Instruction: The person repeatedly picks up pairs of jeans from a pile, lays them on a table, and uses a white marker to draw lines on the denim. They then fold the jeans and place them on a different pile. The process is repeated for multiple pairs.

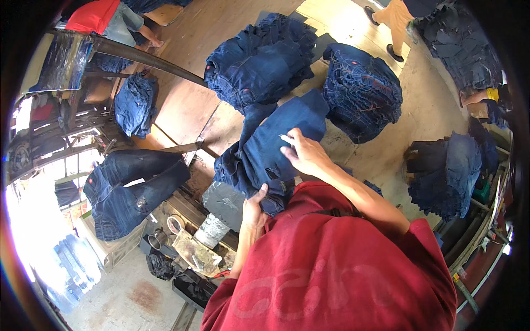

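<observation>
A pair of dark blue jeans [276, 140] lies across in front of me, one leg stretched toward the far right and the rest bunched near my body. My left hand [255, 207] is closed on the bunched near part, thumb on top, its other fingers partly hidden. Over the leg, my right hand [303, 153] is closed in a pinch. A small white piece [286, 138] shows between its fingertips; its kind is too small to tell.
Beyond lie a folded jeans stack [259, 60] and a rolled denim bundle [364, 91]. Other jeans [135, 190] drape over a crate at left. A tape roll [175, 223] sits by a worn machine [201, 251]. A denim pile [444, 174] is at right; other people work farther off.
</observation>
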The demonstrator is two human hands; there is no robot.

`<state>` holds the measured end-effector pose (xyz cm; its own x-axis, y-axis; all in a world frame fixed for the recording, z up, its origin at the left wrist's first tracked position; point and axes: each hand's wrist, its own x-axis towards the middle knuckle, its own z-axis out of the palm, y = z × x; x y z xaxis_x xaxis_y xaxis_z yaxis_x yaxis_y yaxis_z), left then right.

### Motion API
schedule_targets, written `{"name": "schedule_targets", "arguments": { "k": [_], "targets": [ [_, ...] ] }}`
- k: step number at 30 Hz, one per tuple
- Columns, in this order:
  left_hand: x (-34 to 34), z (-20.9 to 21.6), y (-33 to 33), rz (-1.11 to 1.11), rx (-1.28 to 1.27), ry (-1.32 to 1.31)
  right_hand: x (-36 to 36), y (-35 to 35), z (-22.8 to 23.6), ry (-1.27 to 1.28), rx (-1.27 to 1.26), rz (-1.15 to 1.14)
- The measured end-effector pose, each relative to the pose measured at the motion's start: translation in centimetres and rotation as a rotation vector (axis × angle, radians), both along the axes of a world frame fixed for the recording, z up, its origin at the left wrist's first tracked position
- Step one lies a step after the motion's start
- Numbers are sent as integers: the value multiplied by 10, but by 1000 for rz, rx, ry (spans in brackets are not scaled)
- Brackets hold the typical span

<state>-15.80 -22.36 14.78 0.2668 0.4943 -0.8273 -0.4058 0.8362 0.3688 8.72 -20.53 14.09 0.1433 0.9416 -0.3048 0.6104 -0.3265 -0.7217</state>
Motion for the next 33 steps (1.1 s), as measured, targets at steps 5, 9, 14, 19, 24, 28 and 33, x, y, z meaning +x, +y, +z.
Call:
{"name": "schedule_targets", "arguments": {
  "k": [5,9,14,19,24,28,33],
  "targets": [
    [21,-18,15,-128,-124,-153,14,-39,33,-21,110,13],
    [32,-12,14,-173,10,23,2,-54,44,-39,198,-33],
    [12,-2,-3,-104,-8,1,-13,-64,55,-69,131,22],
    [-9,-4,2,-268,24,-130,-31,-70,66,-215,238,44],
    [-20,-6,11,-486,278,-101,-56,-71,77,-438,233,206],
    [-26,-9,9,-499,278,-79,-68,-83,92,-343,291,282],
    [-29,-13,9,-521,227,-121,-70,-82,93,-395,303,275]
  ]
}}
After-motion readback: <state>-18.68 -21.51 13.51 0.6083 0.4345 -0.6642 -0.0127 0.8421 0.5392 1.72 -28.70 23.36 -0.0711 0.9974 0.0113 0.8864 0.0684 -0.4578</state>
